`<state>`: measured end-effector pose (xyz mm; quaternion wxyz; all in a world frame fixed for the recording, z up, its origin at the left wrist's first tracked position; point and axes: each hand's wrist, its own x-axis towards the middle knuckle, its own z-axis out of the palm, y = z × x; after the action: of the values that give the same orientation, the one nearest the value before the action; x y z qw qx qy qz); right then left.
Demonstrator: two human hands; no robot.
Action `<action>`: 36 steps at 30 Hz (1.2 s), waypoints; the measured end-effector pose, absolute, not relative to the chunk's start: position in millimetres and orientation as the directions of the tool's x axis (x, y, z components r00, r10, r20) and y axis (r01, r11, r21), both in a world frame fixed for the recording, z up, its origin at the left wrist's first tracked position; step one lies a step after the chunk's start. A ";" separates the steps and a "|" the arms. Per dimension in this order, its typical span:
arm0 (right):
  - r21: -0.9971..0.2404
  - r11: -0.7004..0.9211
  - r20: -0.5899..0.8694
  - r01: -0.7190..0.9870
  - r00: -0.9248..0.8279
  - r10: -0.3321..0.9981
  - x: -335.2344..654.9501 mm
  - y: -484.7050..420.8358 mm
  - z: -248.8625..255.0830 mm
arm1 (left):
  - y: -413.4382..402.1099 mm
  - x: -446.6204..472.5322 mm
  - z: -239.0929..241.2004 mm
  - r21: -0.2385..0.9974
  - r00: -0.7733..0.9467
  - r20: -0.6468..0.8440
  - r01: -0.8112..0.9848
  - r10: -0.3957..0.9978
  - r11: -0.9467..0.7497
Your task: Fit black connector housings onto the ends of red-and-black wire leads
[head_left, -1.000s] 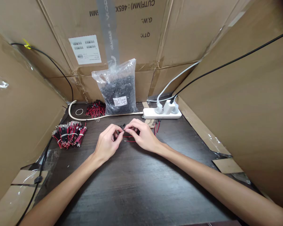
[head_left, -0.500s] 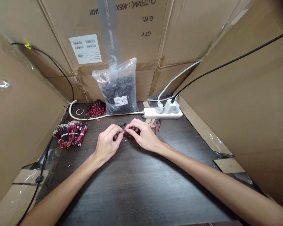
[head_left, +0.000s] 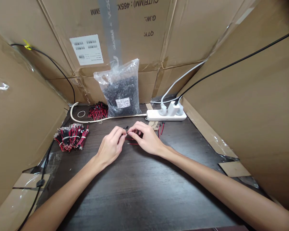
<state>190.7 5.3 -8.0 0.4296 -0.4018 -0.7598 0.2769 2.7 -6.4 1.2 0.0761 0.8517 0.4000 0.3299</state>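
Left hand (head_left: 111,146) and right hand (head_left: 146,139) meet over the middle of the dark desk (head_left: 139,192), with their fingertips almost touching. The left hand is closed in a pinch: thumb and forefinger press on a small black connector (head_left: 125,129), which shows just between the two hands. The right hand is also closed in a pinch, with the fingers curled. It holds a thin red wire (head_left: 132,143) that runs out under the fingers and lies on the desk. How the wire joins the connector is hidden by the fingers.

To the left, well apart from the hands, lies a tied bundle of red and black wires (head_left: 71,137). A second, smaller pile of wires (head_left: 98,111) lies further back, beside a clear plastic bag (head_left: 120,88) full of small black parts. The bag leans on the cardboard wall (head_left: 183,38). A white power strip (head_left: 166,115) stands behind the right hand, and a few loose wires (head_left: 160,128) lie just in front of it.
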 end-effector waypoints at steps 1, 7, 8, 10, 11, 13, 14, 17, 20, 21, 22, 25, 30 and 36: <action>-0.767 0.522 0.430 0.373 -0.305 0.850 190.6 5.4 -8.1 | -6.4 2.8 1.0 0.391 0.464 0.502 0.631 0.730 -0.670; -0.785 0.499 0.438 0.368 -0.240 0.866 190.6 7.4 -9.2 | -6.3 2.3 -0.2 0.423 0.416 0.541 0.616 0.731 -0.664; -0.791 0.492 0.439 0.364 -0.223 0.870 190.8 7.8 -9.3 | -6.1 1.9 -1.1 0.446 0.388 0.546 0.615 0.742 -0.650; -0.797 0.487 0.442 0.356 -0.205 0.873 191.1 8.2 -9.3 | -5.6 1.2 -3.3 0.495 0.338 0.542 0.612 0.770 -0.617; -0.795 0.492 0.447 0.354 -0.206 0.871 191.1 8.2 -9.2 | -5.4 1.1 -4.4 0.511 0.324 0.538 0.609 0.778 -0.607; -0.783 0.511 0.466 0.354 -0.211 0.859 191.0 7.6 -8.9 | -5.2 1.2 -5.5 0.518 0.324 0.539 0.600 0.778 -0.609; -0.776 0.521 0.476 0.355 -0.213 0.853 190.9 7.2 -8.7 | -5.2 1.4 -5.5 0.512 0.329 0.546 0.598 0.771 -0.617; -0.746 0.564 0.519 0.353 -0.222 0.825 190.5 6.0 -8.5 | -5.5 2.4 -3.7 0.489 0.339 0.570 0.592 0.749 -0.640; -0.704 0.618 0.566 0.349 -0.250 0.786 190.5 5.3 -9.0 | -5.7 2.9 -1.5 0.473 0.351 0.586 0.583 0.730 -0.660; -0.695 0.630 0.575 0.348 -0.257 0.777 190.6 5.2 -9.2 | -5.7 2.9 -1.1 0.467 0.355 0.593 0.580 0.723 -0.667; -0.689 0.636 0.581 0.346 -0.261 0.771 190.7 5.1 -9.5 | -5.7 2.8 -0.8 0.459 0.358 0.599 0.578 0.716 -0.674; -0.688 0.640 0.586 0.341 -0.259 0.768 191.0 4.8 -9.7 | -5.4 2.8 -0.5 0.445 0.363 0.616 0.572 0.699 -0.689; -0.695 0.632 0.571 0.344 -0.270 0.775 190.9 3.9 -8.2 | -5.4 3.7 1.2 0.470 0.354 0.620 0.547 0.700 -0.693; -0.720 0.597 0.520 0.354 -0.295 0.802 190.8 4.0 -7.2 | -3.4 3.1 2.3 0.578 0.303 0.599 0.478 0.741 -0.662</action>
<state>190.8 4.0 -7.2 0.4590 -0.3769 -0.7668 0.2436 3.1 -3.4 2.3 0.1470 0.7936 0.3841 0.4484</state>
